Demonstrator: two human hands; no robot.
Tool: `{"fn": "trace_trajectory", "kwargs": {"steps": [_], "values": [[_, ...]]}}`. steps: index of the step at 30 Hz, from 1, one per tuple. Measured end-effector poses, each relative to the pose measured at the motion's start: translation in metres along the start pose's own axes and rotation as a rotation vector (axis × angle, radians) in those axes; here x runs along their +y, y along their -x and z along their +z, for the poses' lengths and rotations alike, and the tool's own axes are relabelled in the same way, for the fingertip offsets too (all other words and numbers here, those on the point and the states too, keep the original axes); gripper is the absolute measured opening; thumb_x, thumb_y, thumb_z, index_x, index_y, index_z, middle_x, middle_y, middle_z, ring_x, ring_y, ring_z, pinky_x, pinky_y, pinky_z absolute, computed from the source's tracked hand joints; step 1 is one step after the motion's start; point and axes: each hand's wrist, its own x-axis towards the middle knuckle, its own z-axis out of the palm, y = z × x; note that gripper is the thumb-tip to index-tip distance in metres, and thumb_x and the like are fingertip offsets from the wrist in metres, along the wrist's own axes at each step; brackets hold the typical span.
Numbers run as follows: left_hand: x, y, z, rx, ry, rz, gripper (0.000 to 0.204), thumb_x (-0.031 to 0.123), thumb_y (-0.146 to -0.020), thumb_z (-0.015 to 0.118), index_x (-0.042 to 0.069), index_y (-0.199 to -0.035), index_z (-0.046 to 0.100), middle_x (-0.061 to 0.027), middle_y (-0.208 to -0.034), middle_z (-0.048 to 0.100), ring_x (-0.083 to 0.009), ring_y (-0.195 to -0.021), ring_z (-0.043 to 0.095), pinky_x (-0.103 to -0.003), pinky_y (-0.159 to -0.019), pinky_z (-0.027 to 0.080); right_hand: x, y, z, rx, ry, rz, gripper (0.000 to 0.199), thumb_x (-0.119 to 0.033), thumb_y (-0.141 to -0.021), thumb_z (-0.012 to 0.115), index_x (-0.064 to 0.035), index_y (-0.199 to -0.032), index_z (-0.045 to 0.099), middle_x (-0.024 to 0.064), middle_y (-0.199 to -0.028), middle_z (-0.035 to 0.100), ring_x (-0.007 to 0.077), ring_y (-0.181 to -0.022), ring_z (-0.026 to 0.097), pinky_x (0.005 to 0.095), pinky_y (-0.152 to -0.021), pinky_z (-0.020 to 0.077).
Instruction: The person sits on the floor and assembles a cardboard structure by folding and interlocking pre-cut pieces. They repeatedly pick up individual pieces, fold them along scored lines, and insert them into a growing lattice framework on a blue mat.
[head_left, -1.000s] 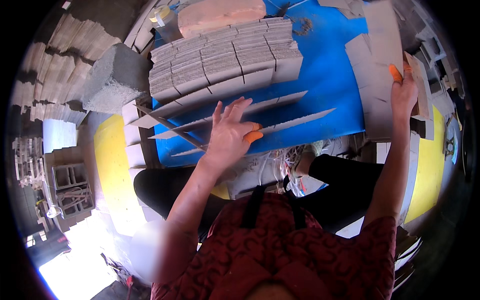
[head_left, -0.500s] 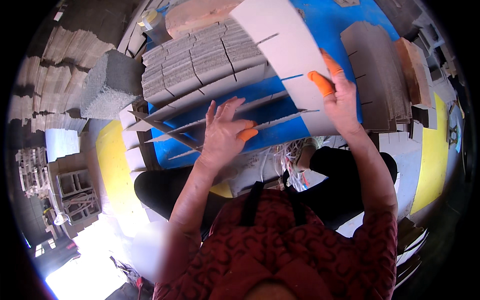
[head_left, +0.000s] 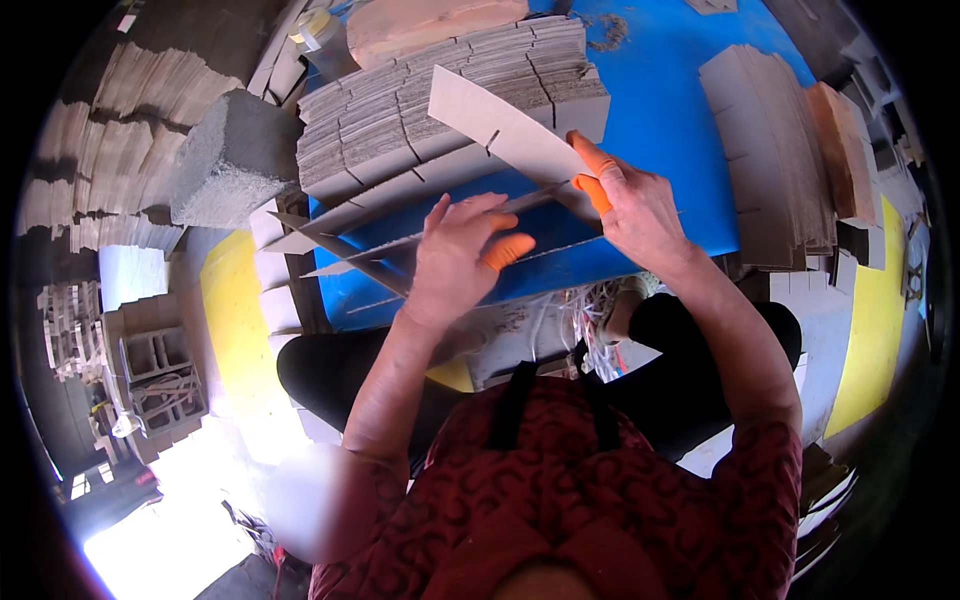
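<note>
My right hand (head_left: 640, 205), with orange finger covers on thumb and forefinger, pinches a pale slotted cardboard strip (head_left: 500, 120). The strip slants down to the right over the blue tabletop (head_left: 655, 100). My left hand (head_left: 455, 260), also with orange finger covers, hovers at upright cardboard strips (head_left: 385, 245), its fingers loosely apart. Those strips stand on edge in rows, crossed at the left by another strip (head_left: 350, 255). Whether the left fingers touch one of them is hard to tell. Behind lies a thick stack of slotted cardboard strips (head_left: 440, 110).
A second stack of cardboard strips (head_left: 770, 160) stands at the right, with an orange brick (head_left: 840, 150) beside it. Another brick (head_left: 430, 28) rests behind the large stack. At the left is a grey concrete block (head_left: 235, 160), near more piled cardboard (head_left: 150, 90).
My right hand has moved left and slightly down, tilting the strip lower over the standing strips. My left hand stays nearly in place, its fingers shifted slightly.
</note>
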Motion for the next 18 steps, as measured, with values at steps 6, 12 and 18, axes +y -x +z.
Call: {"fn": "trace_trajectory", "kwargs": {"steps": [6,12,18], "values": [[-0.039,-0.013,-0.014,0.240,-0.200,-0.066,0.024,0.021,-0.082,0.074,0.009,-0.102,0.071,-0.0032,-0.120,0.062,-0.0246,-0.111,0.059,-0.045,-0.107,0.036,-0.009,0.002,-0.008,-0.015,-0.027,0.032,0.079,0.014,-0.067,0.057,-0.0079,-0.142,0.044,0.0184,-0.104,0.067,0.0342,-0.083,0.068,0.0395,-0.067,0.0554],[-0.051,-0.002,-0.016,0.171,-0.130,-0.086,0.024,0.024,-0.083,0.073,0.009,-0.101,0.069,0.0000,-0.113,0.063,-0.0224,-0.109,0.060,-0.046,-0.109,0.034,-0.009,0.007,-0.010,-0.026,0.015,-0.021,0.078,0.011,-0.067,0.062,-0.0044,-0.141,0.044,0.0144,-0.101,0.067,0.0278,-0.082,0.069,0.0354,-0.063,0.0554],[-0.048,0.001,-0.022,0.154,-0.064,-0.113,0.019,0.014,-0.085,0.070,0.011,-0.104,0.071,-0.0007,-0.114,0.065,-0.0223,-0.110,0.061,-0.048,-0.113,0.030,-0.015,0.004,-0.015,-0.138,0.054,-0.067,0.066,0.001,-0.076,0.067,-0.0045,-0.139,0.047,0.0129,-0.091,0.064,0.0273,-0.076,0.066,0.0356,-0.060,0.0532]]}}
